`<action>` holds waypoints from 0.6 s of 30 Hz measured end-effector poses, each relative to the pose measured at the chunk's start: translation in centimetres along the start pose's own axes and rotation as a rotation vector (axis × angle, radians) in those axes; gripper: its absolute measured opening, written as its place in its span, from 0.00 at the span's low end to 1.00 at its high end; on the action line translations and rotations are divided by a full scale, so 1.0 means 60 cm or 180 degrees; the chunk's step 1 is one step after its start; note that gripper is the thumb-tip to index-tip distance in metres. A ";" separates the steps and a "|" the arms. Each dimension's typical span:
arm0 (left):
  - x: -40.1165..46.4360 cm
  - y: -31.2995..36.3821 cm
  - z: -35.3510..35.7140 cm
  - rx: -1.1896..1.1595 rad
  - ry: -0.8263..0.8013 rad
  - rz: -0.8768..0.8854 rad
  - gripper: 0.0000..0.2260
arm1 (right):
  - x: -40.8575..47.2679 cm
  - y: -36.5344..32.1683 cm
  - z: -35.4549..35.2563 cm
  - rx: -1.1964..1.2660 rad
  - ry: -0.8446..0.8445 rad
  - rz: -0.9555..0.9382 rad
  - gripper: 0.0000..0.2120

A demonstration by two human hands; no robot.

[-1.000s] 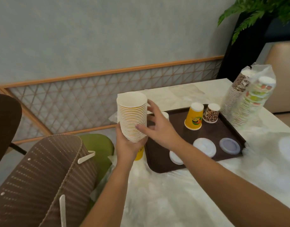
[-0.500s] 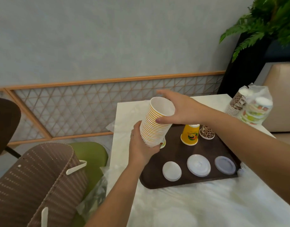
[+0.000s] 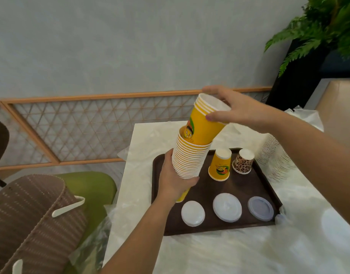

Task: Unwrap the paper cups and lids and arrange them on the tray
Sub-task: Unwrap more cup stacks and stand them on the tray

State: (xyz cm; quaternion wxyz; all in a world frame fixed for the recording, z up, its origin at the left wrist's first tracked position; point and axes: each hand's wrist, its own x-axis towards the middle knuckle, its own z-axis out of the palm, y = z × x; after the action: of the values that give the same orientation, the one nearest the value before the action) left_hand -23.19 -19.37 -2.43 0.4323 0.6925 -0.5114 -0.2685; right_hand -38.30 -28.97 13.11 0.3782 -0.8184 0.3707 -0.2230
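Your left hand [image 3: 175, 179] grips the cup stack [image 3: 188, 157] while your right hand [image 3: 239, 109] pinches several yellow cups [image 3: 204, 125] free above the tray [image 3: 237, 186], likely needing separation next.

My paper cups [image 3: 190, 157] look matt, ribbed at the rims. The brown tray [image 3: 237, 186] is smooth, slightly glossy plastic; the lids [image 3: 227, 207] are translucent plastic, the tabletop [image 3: 150, 139] polished marble-like.
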 end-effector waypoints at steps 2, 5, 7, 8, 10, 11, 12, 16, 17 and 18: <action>0.005 -0.002 0.006 -0.0135 0.0015 -0.0120 0.42 | 0.004 0.016 -0.021 0.0542 0.0015 0.0043 0.31; 0.017 -0.006 0.011 -0.0455 0.0108 -0.0213 0.42 | 0.004 0.051 -0.043 0.1374 -0.0014 0.0046 0.30; 0.027 -0.005 0.013 -0.0555 0.0153 -0.0225 0.42 | 0.002 0.080 -0.048 0.1766 -0.0020 0.0028 0.29; 0.033 -0.004 0.014 -0.0574 0.0161 -0.0213 0.42 | 0.002 0.096 -0.048 0.1908 -0.0032 0.0049 0.29; 0.045 -0.002 0.016 -0.0615 0.0168 -0.0191 0.42 | 0.002 0.125 -0.042 0.2123 -0.0080 0.0133 0.31; 0.049 -0.002 0.017 -0.0635 0.0175 -0.0188 0.42 | 0.002 0.140 -0.036 0.2166 -0.0123 0.0181 0.32; 0.053 -0.001 0.018 -0.0647 0.0188 -0.0183 0.42 | 0.002 0.152 -0.029 0.2165 -0.0202 0.0216 0.35; 0.067 0.001 0.027 -0.0734 0.0171 -0.0198 0.41 | 0.000 0.191 0.014 0.1918 -0.0502 0.0405 0.34; 0.070 0.003 0.028 -0.0768 0.0157 -0.0206 0.42 | 0.000 0.197 0.024 0.1877 -0.0435 0.0445 0.34; 0.073 0.003 0.030 -0.0783 0.0145 -0.0217 0.42 | 0.000 0.206 0.034 0.1868 -0.0289 0.0470 0.34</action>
State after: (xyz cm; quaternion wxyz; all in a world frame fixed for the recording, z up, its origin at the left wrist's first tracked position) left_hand -23.29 -24.10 -2.86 0.5161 0.6571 -0.4409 -0.3279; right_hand -42.39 -33.49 2.18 0.6298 -0.6541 0.3317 -0.2557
